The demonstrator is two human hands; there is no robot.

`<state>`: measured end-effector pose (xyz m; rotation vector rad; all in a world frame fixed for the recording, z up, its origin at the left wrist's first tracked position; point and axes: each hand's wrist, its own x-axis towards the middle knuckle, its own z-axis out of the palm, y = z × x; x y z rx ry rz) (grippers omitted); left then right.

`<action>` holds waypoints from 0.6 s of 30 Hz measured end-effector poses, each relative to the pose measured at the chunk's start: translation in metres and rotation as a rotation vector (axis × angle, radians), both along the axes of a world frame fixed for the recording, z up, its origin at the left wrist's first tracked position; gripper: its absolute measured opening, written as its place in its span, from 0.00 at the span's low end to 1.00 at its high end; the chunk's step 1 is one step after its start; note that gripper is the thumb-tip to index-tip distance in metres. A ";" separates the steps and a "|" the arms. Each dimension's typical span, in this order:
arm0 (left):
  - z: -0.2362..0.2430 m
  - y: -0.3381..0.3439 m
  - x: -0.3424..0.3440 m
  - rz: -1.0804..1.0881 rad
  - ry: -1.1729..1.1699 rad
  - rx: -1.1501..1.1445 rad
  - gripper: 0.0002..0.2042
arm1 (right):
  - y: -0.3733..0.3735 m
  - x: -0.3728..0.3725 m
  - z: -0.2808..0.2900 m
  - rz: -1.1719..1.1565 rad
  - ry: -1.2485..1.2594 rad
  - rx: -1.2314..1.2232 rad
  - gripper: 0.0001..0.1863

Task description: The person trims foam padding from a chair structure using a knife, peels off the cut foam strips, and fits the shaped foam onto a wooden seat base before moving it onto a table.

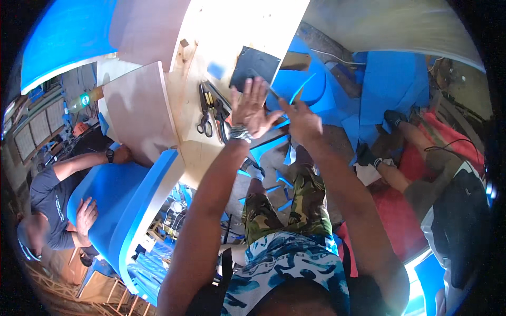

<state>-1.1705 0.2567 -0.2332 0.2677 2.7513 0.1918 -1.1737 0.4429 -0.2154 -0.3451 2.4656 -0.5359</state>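
My left hand (251,108) is open, its fingers stretched out over the near edge of a flat black square (262,62) on the light wooden table (221,26). My right hand (304,124) is closed around the near end of a slim grey tool (273,94) that looks like a knife blade. Its far end slants up and left, close to my left fingertips; whether they touch it I cannot tell. A thin bright blue strip (303,86) shows just beyond my right hand. Dark-handled scissors (204,124) lie left of my left hand, beside other hand tools (218,108).
At the left, a person (47,184) has both hands on a blue padded seat (113,197). Blue scraps (270,149) litter the floor by my legs. Another person's legs (392,176) rest by a red cloth (387,221) at right. Blue sheets (392,87) lie beyond.
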 end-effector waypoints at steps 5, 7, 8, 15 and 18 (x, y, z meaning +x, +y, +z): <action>0.020 -0.046 -0.003 -0.033 -0.008 -0.136 0.45 | -0.034 -0.001 -0.014 -0.029 0.041 -0.190 0.25; 0.028 -0.054 0.010 -0.053 0.019 -0.171 0.45 | -0.036 0.003 0.009 -0.096 0.009 -0.250 0.25; 0.033 -0.039 0.013 -0.023 0.048 -0.081 0.46 | -0.021 0.011 0.003 -0.174 0.086 -0.438 0.25; 0.021 -0.001 0.025 -0.042 -0.049 0.042 0.49 | 0.009 0.064 -0.023 -0.847 -0.768 -0.974 0.24; 0.005 -0.001 0.025 -0.075 -0.034 -0.042 0.50 | 0.005 0.065 -0.028 -0.961 -0.875 -1.119 0.25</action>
